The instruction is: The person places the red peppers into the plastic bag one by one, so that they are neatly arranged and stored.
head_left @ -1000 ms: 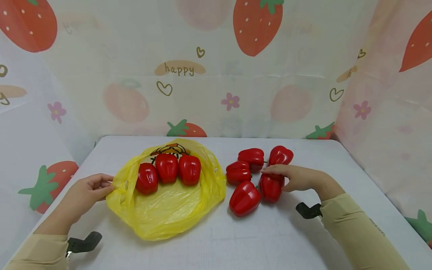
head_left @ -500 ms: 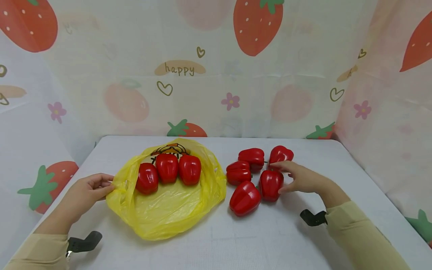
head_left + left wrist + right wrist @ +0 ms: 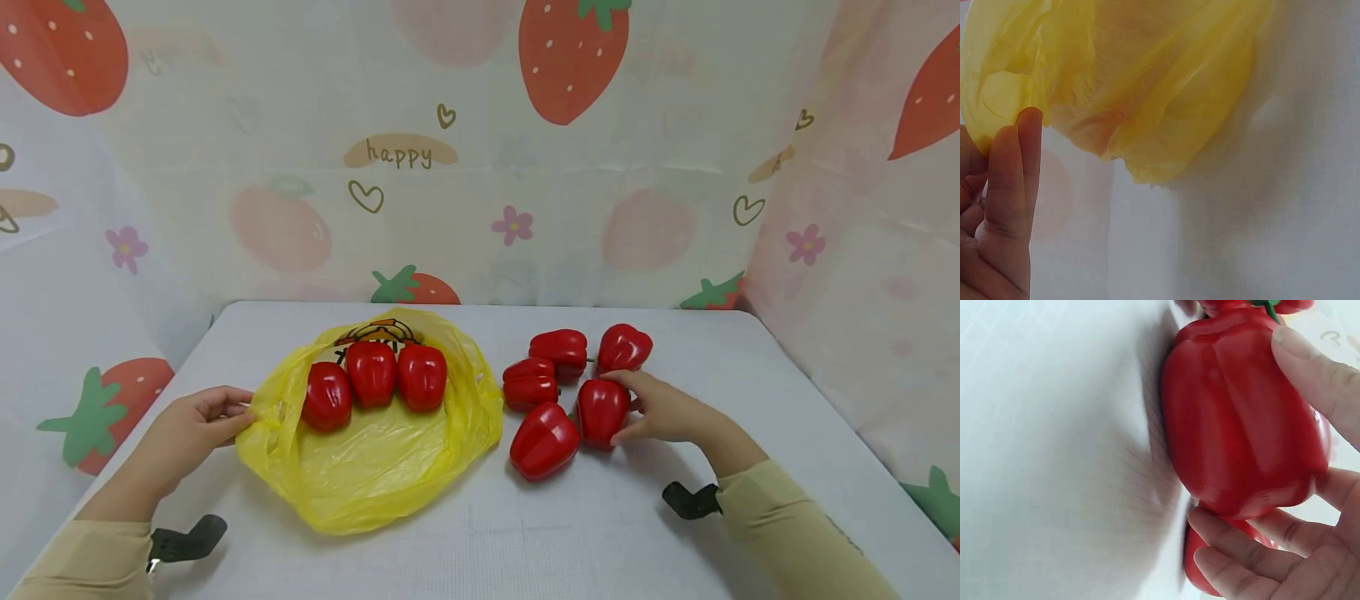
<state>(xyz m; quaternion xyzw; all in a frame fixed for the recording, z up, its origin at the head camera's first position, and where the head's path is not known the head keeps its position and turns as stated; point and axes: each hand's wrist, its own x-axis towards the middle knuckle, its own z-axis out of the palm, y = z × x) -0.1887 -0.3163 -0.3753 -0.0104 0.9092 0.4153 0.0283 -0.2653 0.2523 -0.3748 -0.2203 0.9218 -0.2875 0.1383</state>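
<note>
My left hand [image 3: 187,431] pinches the left rim of a yellow plastic bag [image 3: 367,492] between thumb and fingers; the left wrist view shows the thin film [image 3: 1172,112] at the fingertips. The bag lies with its mouth spread, and three glossy red bell peppers [image 3: 371,375] are inside it. On the right, my right hand [image 3: 667,408] holds the near right red bell pepper [image 3: 602,414] from its right side. Up close in the right wrist view, the thumb lies along one side of that pepper [image 3: 1241,419] and fingers [image 3: 1235,544] curl at the other. It sits on the table.
Around the held pepper lie other red bell peppers: one in front [image 3: 545,442], one behind [image 3: 624,347], and two to the left [image 3: 529,384]. The white table [image 3: 510,550] ends at a strawberry-printed cloth backdrop [image 3: 480,233], with more cloth at both sides.
My right hand first drew back to the right with spread fingers, then came in against the near right bell pepper. The left hand and bag look the same.
</note>
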